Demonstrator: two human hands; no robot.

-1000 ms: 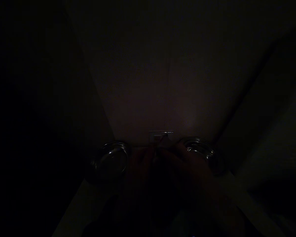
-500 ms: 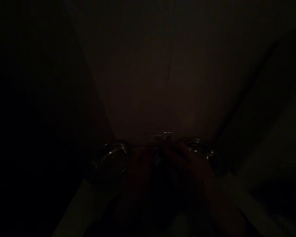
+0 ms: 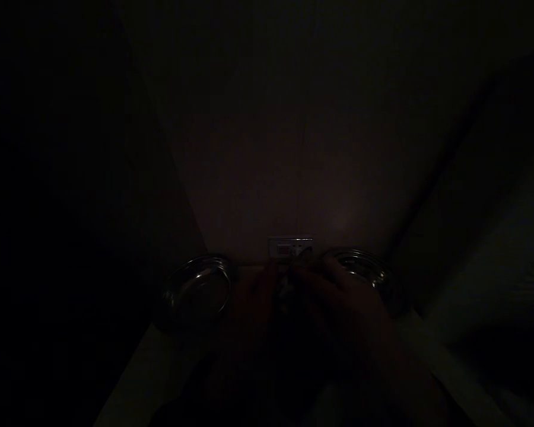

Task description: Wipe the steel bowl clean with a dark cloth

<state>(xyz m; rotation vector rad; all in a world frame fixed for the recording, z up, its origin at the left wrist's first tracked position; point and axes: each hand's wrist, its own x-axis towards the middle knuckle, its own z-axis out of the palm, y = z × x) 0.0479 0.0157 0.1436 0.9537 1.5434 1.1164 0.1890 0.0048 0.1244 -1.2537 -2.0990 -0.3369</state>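
Observation:
The head view is very dark. My left hand is just right of the left metal bowl, fingers pointing away from me and bent towards the middle. From the right, my right hand reaches in, its closed fingers angled to the middle and partly covering the right metal bowl. Between the hands is a dark thing with a pale patch; its kind cannot be made out. Both hands appear to close around it, though the fingertips are lost in shadow.
A wall rises close behind the hands, with a wall socket plate low in its middle. Both bowls stand on a pale surface that runs to the wall. A dark edge slants along the right side.
The light on the wall has shifted, and the socket plate shows a little more clearly. My hands are in almost the same place.

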